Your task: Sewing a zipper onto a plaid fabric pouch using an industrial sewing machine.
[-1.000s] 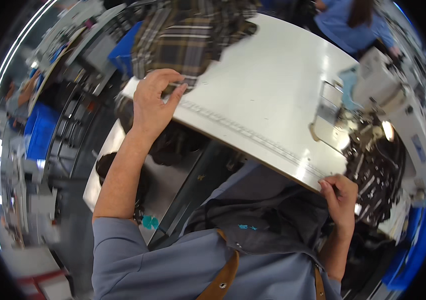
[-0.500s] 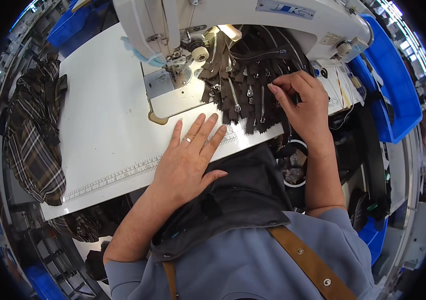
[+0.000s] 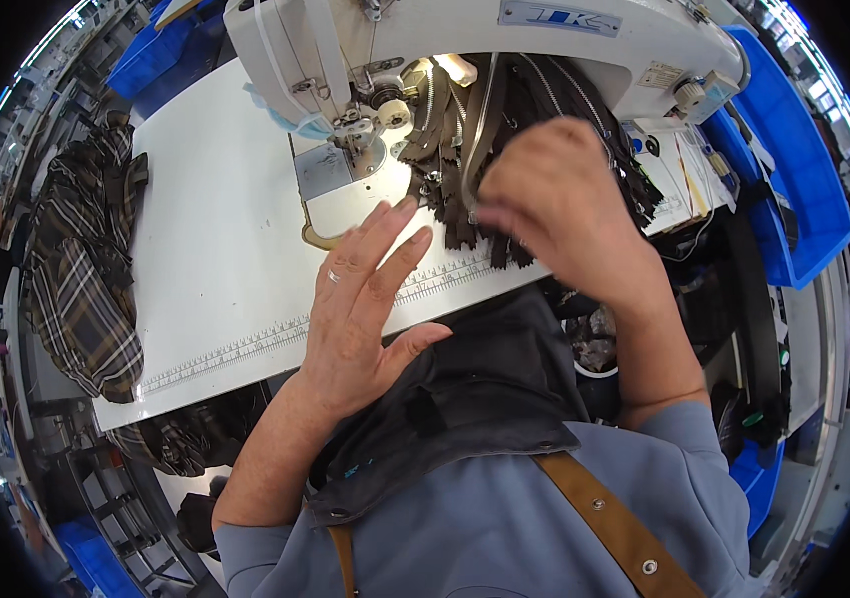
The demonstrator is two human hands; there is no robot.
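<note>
A pile of dark brown zippers [image 3: 534, 95] with metal teeth and pulls lies under the arm of the white sewing machine [image 3: 425, 30]. Over that pile, my right hand [image 3: 569, 214] is closed and a little smeared by motion. Its thumb and fingertips pinch the lower end of one zipper [image 3: 480, 130], which stretches up toward the machine's arm. My left hand [image 3: 360, 299] hovers palm down by the table's front edge, fingers apart and holding nothing; a ring is on one finger. Left of the pile are the needle area and its metal plate [image 3: 330, 171].
A brown plaid garment [image 3: 86, 269] hangs over the left end of the white table [image 3: 205, 229]. A ruler strip [image 3: 235, 351] runs along the front edge. Blue bins [image 3: 794, 159] stand at the right, and another blue bin [image 3: 161, 55] at the far left.
My right hand has moved left across the pile and now pinches one zipper, drawn out straight. The left hand has lifted its fingers from the tabletop.
</note>
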